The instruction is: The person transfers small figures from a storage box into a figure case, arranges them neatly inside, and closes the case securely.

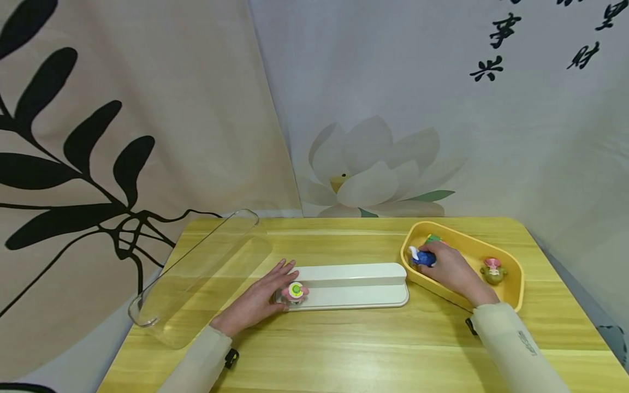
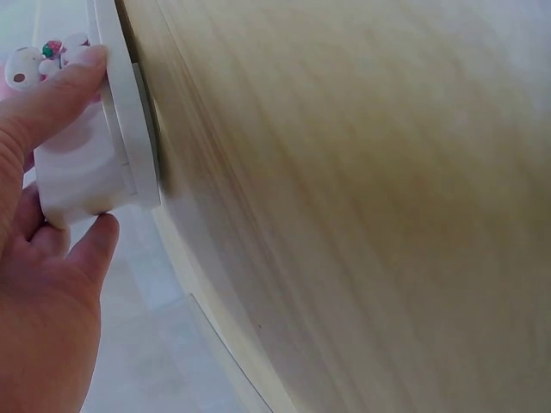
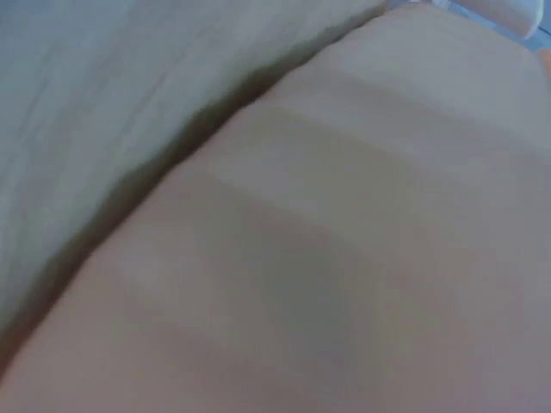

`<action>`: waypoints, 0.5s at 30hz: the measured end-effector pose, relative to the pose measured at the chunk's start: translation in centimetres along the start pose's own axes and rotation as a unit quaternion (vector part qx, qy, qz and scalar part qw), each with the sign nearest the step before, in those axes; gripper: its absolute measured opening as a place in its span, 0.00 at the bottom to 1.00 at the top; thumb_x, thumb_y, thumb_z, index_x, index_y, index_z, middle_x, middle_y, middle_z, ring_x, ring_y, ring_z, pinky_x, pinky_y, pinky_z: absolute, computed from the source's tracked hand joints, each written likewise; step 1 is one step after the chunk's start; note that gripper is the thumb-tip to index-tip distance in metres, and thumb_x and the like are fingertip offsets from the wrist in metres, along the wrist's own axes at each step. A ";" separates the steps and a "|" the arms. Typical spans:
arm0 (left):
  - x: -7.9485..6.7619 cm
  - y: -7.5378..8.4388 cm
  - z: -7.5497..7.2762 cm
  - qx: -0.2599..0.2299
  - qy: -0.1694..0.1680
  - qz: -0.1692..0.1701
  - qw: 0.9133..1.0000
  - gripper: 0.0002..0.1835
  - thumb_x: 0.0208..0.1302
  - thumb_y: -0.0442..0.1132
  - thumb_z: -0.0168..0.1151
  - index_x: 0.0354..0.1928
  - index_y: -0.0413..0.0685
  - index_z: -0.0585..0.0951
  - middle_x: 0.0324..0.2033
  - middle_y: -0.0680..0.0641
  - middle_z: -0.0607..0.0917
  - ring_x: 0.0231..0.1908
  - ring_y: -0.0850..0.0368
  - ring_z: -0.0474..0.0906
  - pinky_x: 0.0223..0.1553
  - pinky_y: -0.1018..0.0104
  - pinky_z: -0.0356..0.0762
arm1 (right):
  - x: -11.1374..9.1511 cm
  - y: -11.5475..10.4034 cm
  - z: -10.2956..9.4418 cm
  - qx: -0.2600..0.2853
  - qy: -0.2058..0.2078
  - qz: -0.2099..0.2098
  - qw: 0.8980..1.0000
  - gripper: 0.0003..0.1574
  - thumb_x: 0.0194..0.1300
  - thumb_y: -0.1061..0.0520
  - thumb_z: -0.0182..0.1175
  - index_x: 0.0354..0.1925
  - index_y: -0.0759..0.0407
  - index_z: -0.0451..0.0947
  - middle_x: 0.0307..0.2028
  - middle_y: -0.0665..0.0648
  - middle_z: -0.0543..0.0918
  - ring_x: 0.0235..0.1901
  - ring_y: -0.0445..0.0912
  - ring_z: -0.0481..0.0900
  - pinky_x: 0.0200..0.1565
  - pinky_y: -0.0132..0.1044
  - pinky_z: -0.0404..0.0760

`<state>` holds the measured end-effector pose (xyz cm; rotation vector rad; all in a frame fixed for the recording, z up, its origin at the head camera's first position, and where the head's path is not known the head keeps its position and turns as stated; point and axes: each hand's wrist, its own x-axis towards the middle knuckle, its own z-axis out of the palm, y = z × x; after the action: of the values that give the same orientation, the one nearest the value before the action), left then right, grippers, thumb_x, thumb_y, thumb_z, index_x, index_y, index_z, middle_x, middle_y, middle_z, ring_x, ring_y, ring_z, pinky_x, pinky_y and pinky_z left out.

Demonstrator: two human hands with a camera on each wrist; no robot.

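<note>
My left hand (image 1: 257, 305) holds the left end of a white stepped display base (image 1: 344, 297), its thumb at the front edge and its fingers around the end. A small pink figurine with a yellow and green top (image 1: 296, 292) stands on the base beside that thumb. In the left wrist view the figurine (image 2: 26, 69) shows partly behind the thumb. My right hand (image 1: 454, 270) reaches into a yellow tray (image 1: 515, 297) and pinches a blue figurine with a white part (image 1: 423, 258). The right wrist view is mostly filled by a blurred pale surface.
A clear plastic cover (image 1: 196, 289) lies slanted on the wooden table (image 1: 354, 349) at the left. In the tray sit a green figurine with a pink top (image 1: 493, 271) and a green piece (image 1: 433, 238) beyond the right hand. A printed curtain (image 1: 373, 82) hangs behind.
</note>
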<state>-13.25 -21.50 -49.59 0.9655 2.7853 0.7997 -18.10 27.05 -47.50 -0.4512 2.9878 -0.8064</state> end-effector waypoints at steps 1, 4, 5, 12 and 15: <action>0.0 0.0 0.0 -0.001 0.000 0.000 1.000 0.44 0.58 0.38 0.78 0.76 0.47 0.68 0.81 0.52 0.54 0.80 0.48 0.47 0.75 0.47 0.57 | -0.1 0.0 -0.1 0.004 0.000 0.004 1.000 0.27 0.63 0.56 0.70 0.56 0.71 0.81 0.50 0.67 0.83 0.49 0.61 0.81 0.54 0.61 0.82; 0.0 0.0 0.1 -0.002 -0.001 -0.002 1.000 0.44 0.58 0.37 0.78 0.76 0.47 0.69 0.81 0.52 0.54 0.80 0.48 0.47 0.75 0.48 0.57 | -0.5 0.0 -0.3 0.015 0.006 0.014 1.000 0.29 0.65 0.55 0.69 0.58 0.70 0.80 0.51 0.68 0.83 0.48 0.61 0.82 0.54 0.61 0.83; 0.0 0.1 0.1 -0.003 -0.001 -0.003 1.000 0.44 0.58 0.37 0.78 0.76 0.47 0.69 0.81 0.52 0.54 0.80 0.48 0.47 0.76 0.48 0.57 | -0.6 0.0 -0.4 0.021 0.008 0.017 1.000 0.29 0.65 0.55 0.69 0.59 0.70 0.80 0.51 0.68 0.83 0.48 0.61 0.82 0.53 0.62 0.83; 0.1 0.2 0.0 -0.005 -0.002 -0.006 1.000 0.44 0.58 0.37 0.78 0.76 0.47 0.68 0.81 0.52 0.54 0.80 0.48 0.47 0.76 0.47 0.57 | -1.6 0.1 -1.4 0.050 0.033 0.056 0.997 0.35 0.68 0.51 0.66 0.66 0.68 0.75 0.54 0.74 0.82 0.46 0.62 0.84 0.45 0.56 0.87; 0.1 0.2 0.0 -0.007 -0.001 -0.004 1.000 0.44 0.58 0.36 0.78 0.76 0.46 0.68 0.81 0.50 0.55 0.80 0.47 0.48 0.75 0.47 0.57 | -2.0 -0.1 -1.9 0.071 0.051 0.070 0.994 0.34 0.70 0.50 0.64 0.67 0.67 0.74 0.54 0.74 0.82 0.45 0.61 0.84 0.44 0.53 0.87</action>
<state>-13.21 -21.31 -49.44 0.9522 2.7755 0.8152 -16.35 28.43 -45.91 -0.1980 2.9836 -1.0477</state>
